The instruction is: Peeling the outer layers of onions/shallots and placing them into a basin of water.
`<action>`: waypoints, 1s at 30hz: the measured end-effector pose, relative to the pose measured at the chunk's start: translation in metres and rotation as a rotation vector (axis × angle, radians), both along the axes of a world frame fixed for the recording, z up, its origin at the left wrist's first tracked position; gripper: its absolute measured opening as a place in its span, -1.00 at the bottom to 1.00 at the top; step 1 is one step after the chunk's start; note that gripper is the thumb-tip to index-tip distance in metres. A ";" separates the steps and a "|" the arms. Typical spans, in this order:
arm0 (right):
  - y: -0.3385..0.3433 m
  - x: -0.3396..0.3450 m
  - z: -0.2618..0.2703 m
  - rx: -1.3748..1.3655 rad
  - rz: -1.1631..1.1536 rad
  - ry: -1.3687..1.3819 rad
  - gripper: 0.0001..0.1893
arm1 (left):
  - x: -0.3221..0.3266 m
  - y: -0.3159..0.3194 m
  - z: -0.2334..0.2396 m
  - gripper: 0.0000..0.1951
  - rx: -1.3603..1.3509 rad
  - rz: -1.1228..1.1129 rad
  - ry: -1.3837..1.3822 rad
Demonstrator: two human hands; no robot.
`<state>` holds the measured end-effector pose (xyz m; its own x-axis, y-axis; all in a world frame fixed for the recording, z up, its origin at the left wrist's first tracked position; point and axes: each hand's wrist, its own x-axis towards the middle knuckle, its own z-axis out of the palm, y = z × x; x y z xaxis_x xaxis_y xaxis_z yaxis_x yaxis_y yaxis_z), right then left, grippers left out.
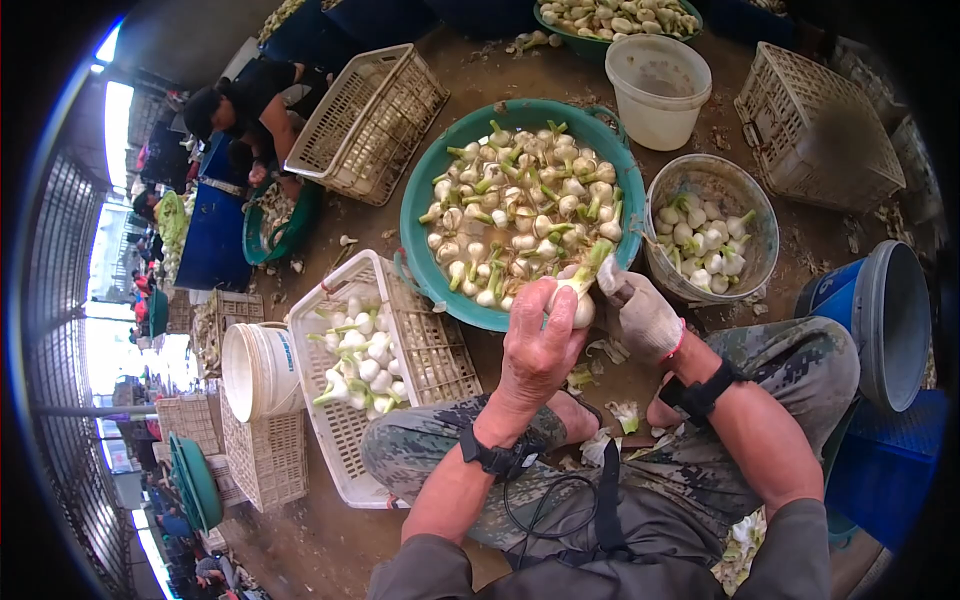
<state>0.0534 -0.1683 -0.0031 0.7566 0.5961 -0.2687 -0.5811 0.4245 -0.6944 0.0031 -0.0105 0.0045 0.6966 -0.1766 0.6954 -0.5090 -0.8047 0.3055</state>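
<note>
My bare left hand (536, 341) grips a white garlic bulb (583, 309) whose short green stem points up and away from me. Close beside it, my right hand (649, 315) wears a pale knit glove and is closed around a short brown handle (621, 292). Its blade or tip is hidden, so I cannot tell the tool's exact kind. Both hands are over the near rim of a round green plastic tub (411, 225). Many trimmed garlic bulbs (517, 202) sit in brownish water inside that tub.
Left of my knee, a white plastic crate (330, 442) holds cleaned garlic. A bucket (769, 217) with peeled bulbs stands right of the tub, near a white bucket (664, 112). Peel scraps (624, 416) lie between my feet. Another person (255, 112) bends over a green basin (259, 251).
</note>
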 end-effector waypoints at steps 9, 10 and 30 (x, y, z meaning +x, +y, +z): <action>0.002 -0.006 0.003 -0.335 -0.191 -0.024 -0.73 | 0.003 -0.003 -0.002 -0.38 0.070 -0.018 -0.028; 0.001 -0.007 0.005 -0.336 -0.192 -0.021 -0.73 | 0.003 -0.003 -0.001 -0.39 0.101 -0.026 -0.019; -0.003 -0.002 -0.034 -0.627 -0.256 -0.170 -0.78 | -0.005 -0.015 -0.008 -0.59 0.377 -0.128 0.032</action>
